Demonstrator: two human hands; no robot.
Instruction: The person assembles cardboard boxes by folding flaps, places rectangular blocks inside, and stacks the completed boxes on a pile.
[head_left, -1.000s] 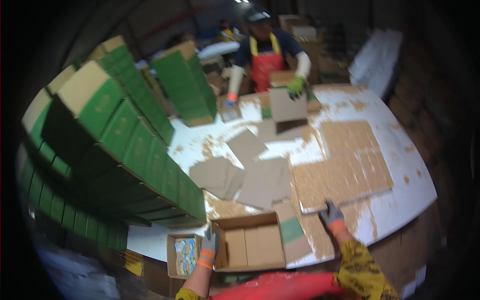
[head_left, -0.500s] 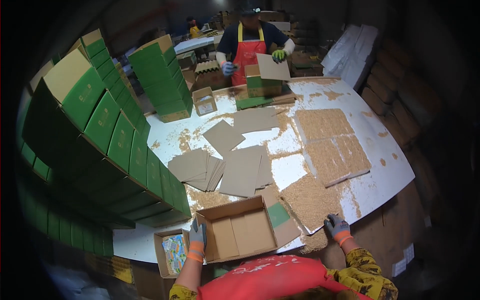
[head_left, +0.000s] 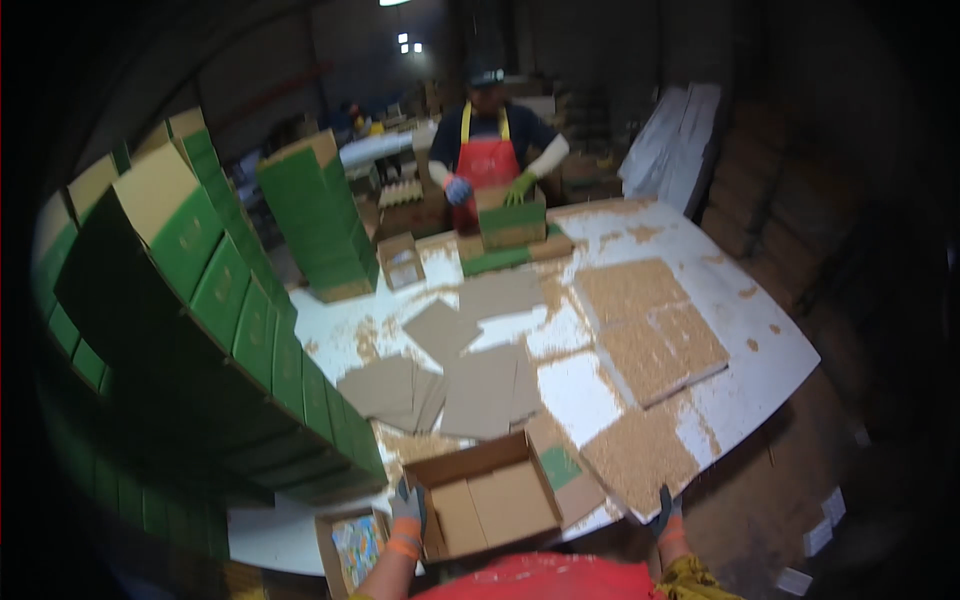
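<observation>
My left hand [head_left: 409, 509], in a grey glove with an orange cuff, grips the left wall of an open cardboard box [head_left: 500, 535]. Only brown cardboard shows on the box's floor. Just left of that hand stands a smaller carton [head_left: 331, 548] of colourful small packets [head_left: 358, 546]. My right hand [head_left: 668, 512], gloved alike, is at the near corner of a slab covered in tan, grainy bits [head_left: 640, 455]. Its fingers are stretched out along the slab's edge; the fingertips are somewhat blurred. Between box and slab lies a box flap with a green patch [head_left: 562, 466].
Stacked green boxes [head_left: 215, 285] rise on the left, with another stack [head_left: 315, 215] behind. Flat grey cardboard sheets [head_left: 485, 390] lie mid-table; more grainy slabs [head_left: 660, 335] are to the right. Across the white table [head_left: 580, 390], a co-worker [head_left: 487, 150] handles a green box [head_left: 512, 222].
The view has tilted up, so everything sits lower. My right hand's fingers have straightened at the slab's corner. The co-worker's sheet is no longer held up; their hands are now at the green box.
</observation>
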